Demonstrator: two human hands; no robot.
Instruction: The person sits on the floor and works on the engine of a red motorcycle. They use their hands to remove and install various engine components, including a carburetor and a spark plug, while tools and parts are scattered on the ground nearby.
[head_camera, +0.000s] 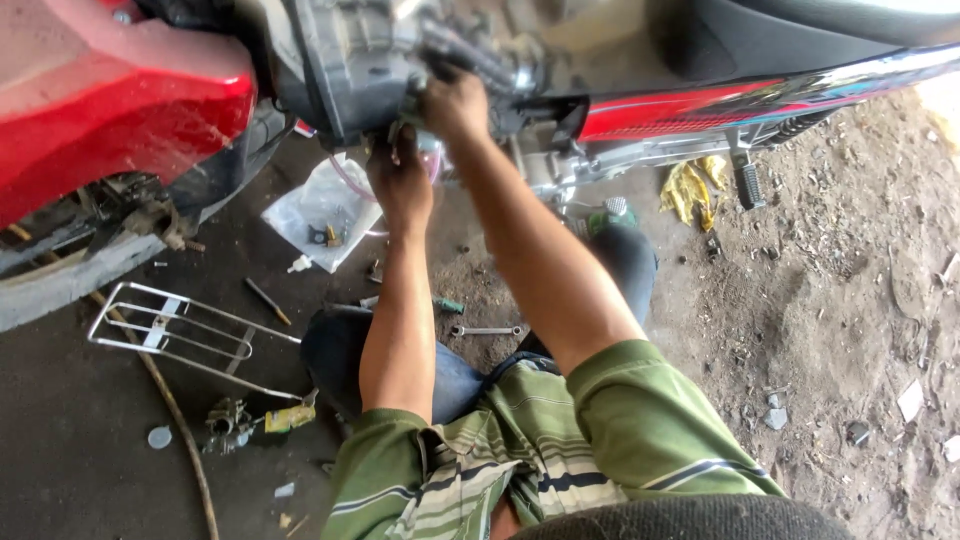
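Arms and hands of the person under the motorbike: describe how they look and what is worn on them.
Both arms are bare from the upper arm down. The shirt has short sleeves, olive green with pale and dark stripes, ending above the elbows. The left hand and the right hand wear no gloves. No watch, ring or bracelet shows. The fingers look smudged with grime.
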